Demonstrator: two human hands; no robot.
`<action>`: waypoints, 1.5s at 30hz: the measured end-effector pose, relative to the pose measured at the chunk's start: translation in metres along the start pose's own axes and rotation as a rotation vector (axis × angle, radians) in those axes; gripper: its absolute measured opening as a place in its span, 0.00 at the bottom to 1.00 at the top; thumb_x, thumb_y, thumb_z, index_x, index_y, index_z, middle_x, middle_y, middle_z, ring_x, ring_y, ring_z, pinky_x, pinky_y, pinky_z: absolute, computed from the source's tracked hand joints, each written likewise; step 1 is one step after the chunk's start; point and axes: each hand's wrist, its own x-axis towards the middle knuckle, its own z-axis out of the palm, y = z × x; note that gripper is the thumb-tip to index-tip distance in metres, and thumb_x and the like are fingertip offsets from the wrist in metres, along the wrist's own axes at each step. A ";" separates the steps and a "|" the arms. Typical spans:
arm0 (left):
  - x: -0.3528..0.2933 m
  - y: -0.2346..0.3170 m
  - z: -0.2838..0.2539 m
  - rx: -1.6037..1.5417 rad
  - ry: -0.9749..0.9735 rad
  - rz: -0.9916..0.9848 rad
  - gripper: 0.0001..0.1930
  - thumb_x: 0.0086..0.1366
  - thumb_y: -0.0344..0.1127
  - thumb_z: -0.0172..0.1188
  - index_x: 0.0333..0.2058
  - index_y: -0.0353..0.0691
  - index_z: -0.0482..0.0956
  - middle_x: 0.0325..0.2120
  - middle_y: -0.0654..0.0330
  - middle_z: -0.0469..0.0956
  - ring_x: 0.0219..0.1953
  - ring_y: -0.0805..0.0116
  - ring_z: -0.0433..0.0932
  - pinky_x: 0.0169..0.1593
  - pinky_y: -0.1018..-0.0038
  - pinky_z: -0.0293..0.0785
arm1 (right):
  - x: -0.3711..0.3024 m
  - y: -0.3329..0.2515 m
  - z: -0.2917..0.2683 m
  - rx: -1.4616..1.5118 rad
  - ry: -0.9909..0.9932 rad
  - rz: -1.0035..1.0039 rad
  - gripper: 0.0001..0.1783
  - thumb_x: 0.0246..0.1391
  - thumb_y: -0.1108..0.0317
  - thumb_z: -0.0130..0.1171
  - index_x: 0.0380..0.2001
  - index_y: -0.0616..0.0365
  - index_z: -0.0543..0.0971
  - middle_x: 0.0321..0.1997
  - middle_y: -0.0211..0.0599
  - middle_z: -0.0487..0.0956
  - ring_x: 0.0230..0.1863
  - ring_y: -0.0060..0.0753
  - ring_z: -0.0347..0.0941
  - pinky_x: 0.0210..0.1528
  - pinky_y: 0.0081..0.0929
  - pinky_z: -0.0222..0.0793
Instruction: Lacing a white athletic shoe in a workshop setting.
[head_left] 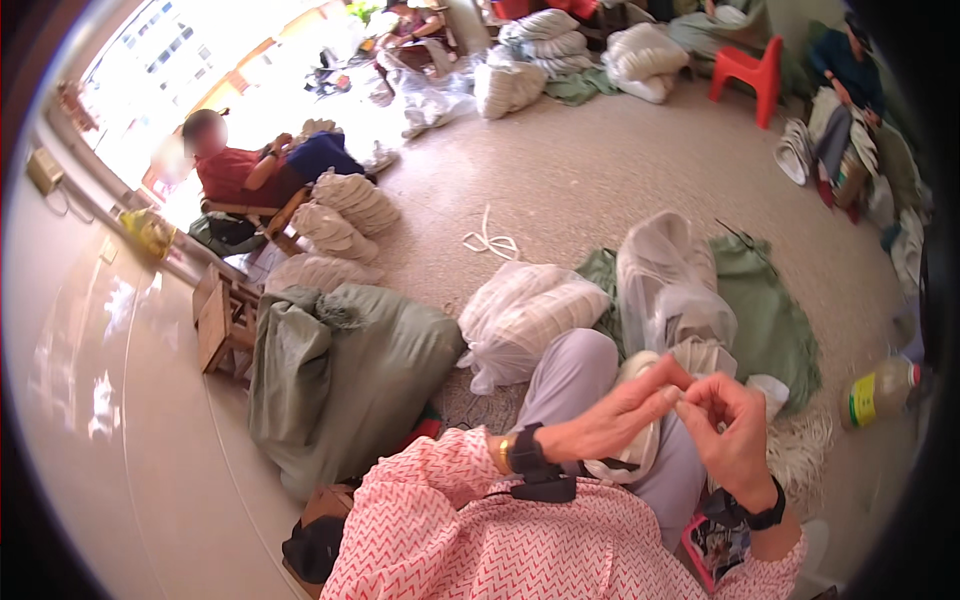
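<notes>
Above my lap, my left hand [628, 412] and my right hand [728, 432] meet with their fingertips pinched together. Whatever sits between the fingertips is too small to make out. Beneath them a cream, shoe-like piece [640, 455] with a dark opening rests on my grey trousers, partly covered by my left hand. Just beyond it lie more pale pieces [703, 355] at the mouth of a clear plastic bag [668, 275]. White strands [800, 450] hang in a bundle to the right of my right hand.
A stuffed green sack [360, 370] and a white bag [530, 315] stand at the left. Green cloth [770, 310] spreads under the clear bag. A yellow-labelled bottle [880, 395] is at the right. A seated person [250, 170], a red chair [748, 80] and several bundles lie farther off.
</notes>
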 end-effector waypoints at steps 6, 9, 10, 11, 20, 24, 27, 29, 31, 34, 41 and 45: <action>-0.009 -0.022 0.005 -0.124 -0.044 -0.109 0.20 0.84 0.51 0.42 0.44 0.38 0.69 0.40 0.67 0.62 0.43 0.74 0.64 0.51 0.74 0.65 | -0.008 0.004 0.002 -0.203 0.071 -0.152 0.08 0.53 0.77 0.68 0.24 0.59 0.78 0.17 0.26 0.74 0.16 0.16 0.64 0.19 0.22 0.55; -0.008 -0.020 0.007 -0.054 -0.027 -0.092 0.20 0.83 0.51 0.45 0.38 0.39 0.69 0.36 0.66 0.62 0.39 0.75 0.63 0.46 0.74 0.64 | -0.017 0.011 -0.006 -0.331 0.088 -0.237 0.08 0.54 0.77 0.67 0.26 0.58 0.77 0.20 0.28 0.76 0.16 0.20 0.66 0.20 0.24 0.57; -0.008 -0.020 0.006 0.021 -0.040 -0.066 0.21 0.83 0.51 0.46 0.37 0.39 0.69 0.35 0.66 0.62 0.39 0.76 0.63 0.45 0.74 0.63 | -0.021 0.016 -0.010 -0.404 0.131 -0.275 0.08 0.54 0.76 0.68 0.27 0.58 0.77 0.21 0.28 0.77 0.15 0.21 0.66 0.21 0.26 0.58; -0.007 -0.013 0.007 0.003 -0.050 -0.060 0.21 0.82 0.50 0.48 0.34 0.38 0.70 0.32 0.66 0.63 0.40 0.76 0.64 0.44 0.75 0.63 | -0.028 0.020 -0.021 -0.409 0.088 -0.232 0.07 0.57 0.75 0.67 0.30 0.60 0.76 0.25 0.30 0.77 0.20 0.23 0.68 0.25 0.28 0.60; -0.005 0.041 -0.020 -0.273 -0.034 -0.066 0.20 0.82 0.49 0.48 0.33 0.41 0.73 0.30 0.71 0.70 0.34 0.80 0.64 0.43 0.78 0.61 | -0.054 0.072 -0.096 -0.383 0.445 -0.262 0.04 0.69 0.75 0.52 0.36 0.61 0.71 0.36 0.27 0.68 0.35 0.19 0.62 0.38 0.21 0.60; -0.009 0.040 -0.027 -0.336 0.105 -0.036 0.20 0.81 0.48 0.49 0.32 0.42 0.73 0.29 0.70 0.71 0.36 0.82 0.68 0.45 0.80 0.65 | -0.046 0.154 -0.157 -0.354 0.588 -0.203 0.06 0.75 0.71 0.51 0.41 0.62 0.71 0.39 0.27 0.69 0.41 0.19 0.66 0.48 0.16 0.62; -0.018 0.021 -0.035 -0.333 0.120 -0.063 0.19 0.82 0.48 0.48 0.34 0.42 0.73 0.29 0.70 0.71 0.36 0.81 0.68 0.45 0.79 0.64 | -0.053 0.226 -0.199 -0.369 0.612 -0.203 0.06 0.74 0.71 0.51 0.40 0.62 0.71 0.38 0.28 0.68 0.39 0.19 0.65 0.44 0.17 0.63; -0.024 0.015 -0.039 -0.319 0.112 -0.094 0.18 0.82 0.49 0.48 0.36 0.43 0.73 0.29 0.70 0.71 0.37 0.80 0.68 0.45 0.79 0.62 | -0.066 0.273 -0.220 -0.503 0.617 -0.094 0.06 0.74 0.71 0.52 0.40 0.62 0.71 0.35 0.28 0.67 0.37 0.19 0.64 0.40 0.18 0.63; -0.027 0.015 -0.041 -0.341 0.118 -0.082 0.18 0.82 0.49 0.48 0.35 0.43 0.73 0.28 0.70 0.70 0.35 0.80 0.66 0.42 0.79 0.62 | -0.084 0.319 -0.245 -0.549 0.623 -0.061 0.06 0.73 0.71 0.53 0.40 0.61 0.71 0.34 0.28 0.66 0.36 0.20 0.63 0.38 0.19 0.62; -0.036 0.013 -0.046 -0.287 0.157 -0.093 0.18 0.82 0.50 0.48 0.35 0.44 0.72 0.28 0.70 0.70 0.34 0.81 0.65 0.40 0.79 0.60 | -0.104 0.358 -0.253 -0.596 0.607 0.021 0.06 0.72 0.71 0.54 0.39 0.61 0.72 0.33 0.27 0.66 0.35 0.20 0.64 0.36 0.21 0.63; -0.041 0.013 -0.050 -0.287 0.156 -0.165 0.19 0.82 0.50 0.48 0.34 0.44 0.72 0.29 0.71 0.70 0.35 0.81 0.64 0.41 0.79 0.60 | -0.169 0.422 -0.296 -0.790 0.766 0.163 0.07 0.60 0.66 0.67 0.37 0.58 0.84 0.31 0.46 0.85 0.29 0.48 0.80 0.38 0.43 0.76; -0.044 0.012 -0.052 -0.247 0.164 -0.185 0.18 0.82 0.49 0.48 0.34 0.44 0.73 0.30 0.71 0.70 0.35 0.81 0.65 0.43 0.79 0.61 | -0.201 0.431 -0.303 -0.747 0.770 0.350 0.08 0.51 0.69 0.69 0.34 0.59 0.84 0.32 0.47 0.85 0.34 0.50 0.81 0.43 0.49 0.75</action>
